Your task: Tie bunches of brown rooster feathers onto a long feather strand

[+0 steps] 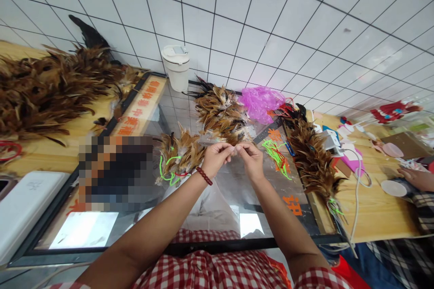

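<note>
Both the left hand (217, 157) and the right hand (251, 158) meet at centre frame, fingertips pinched shut on a small feather tuft (234, 147), apparently for fine control, just above the glass tabletop (233, 192) and below the feather pile (220, 113).

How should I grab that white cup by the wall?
Grip the round side of the white lidded plastic cup, below its lid, probably coming from the front: it stands upright with the white tiled wall right behind.
</note>
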`<state>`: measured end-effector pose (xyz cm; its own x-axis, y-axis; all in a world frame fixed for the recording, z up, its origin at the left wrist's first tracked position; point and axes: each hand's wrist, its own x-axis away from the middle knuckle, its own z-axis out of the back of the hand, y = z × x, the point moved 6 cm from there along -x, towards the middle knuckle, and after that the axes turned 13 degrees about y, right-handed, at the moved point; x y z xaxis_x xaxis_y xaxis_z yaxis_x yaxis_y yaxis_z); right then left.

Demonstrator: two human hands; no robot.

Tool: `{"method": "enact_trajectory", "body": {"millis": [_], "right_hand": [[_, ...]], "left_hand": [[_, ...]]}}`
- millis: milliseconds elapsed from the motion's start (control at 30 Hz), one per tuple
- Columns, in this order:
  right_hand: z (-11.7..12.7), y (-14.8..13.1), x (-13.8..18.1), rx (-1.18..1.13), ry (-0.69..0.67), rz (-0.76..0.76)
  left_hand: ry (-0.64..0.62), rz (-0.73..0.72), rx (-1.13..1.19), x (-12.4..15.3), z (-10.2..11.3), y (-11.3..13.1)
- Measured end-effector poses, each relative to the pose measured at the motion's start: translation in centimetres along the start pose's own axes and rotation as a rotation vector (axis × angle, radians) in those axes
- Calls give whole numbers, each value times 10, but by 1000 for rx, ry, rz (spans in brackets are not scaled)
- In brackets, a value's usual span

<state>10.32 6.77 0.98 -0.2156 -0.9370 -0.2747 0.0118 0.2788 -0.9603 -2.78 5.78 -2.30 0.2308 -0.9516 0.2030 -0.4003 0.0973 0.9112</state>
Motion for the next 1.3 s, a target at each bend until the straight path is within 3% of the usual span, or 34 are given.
{"method": "enact_trajectory", "body": {"millis": [133,233,467,633,1300], "right_hand": [[6,5,-3,-96,96,-104],[9,5,-6,-144,96,-133],[1,-1,-4,-157,-139,-153],[2,7,-4,-43,-23,-159],[-3,14,0,-108,34,-250]], "left_hand": [[48,36,71,0,1,1],[60,62,105,0,1,2],[186,49,175,-2,6,7],[127,32,107,-2,2,3],[7,-57,-63,0,-2,0]]}}
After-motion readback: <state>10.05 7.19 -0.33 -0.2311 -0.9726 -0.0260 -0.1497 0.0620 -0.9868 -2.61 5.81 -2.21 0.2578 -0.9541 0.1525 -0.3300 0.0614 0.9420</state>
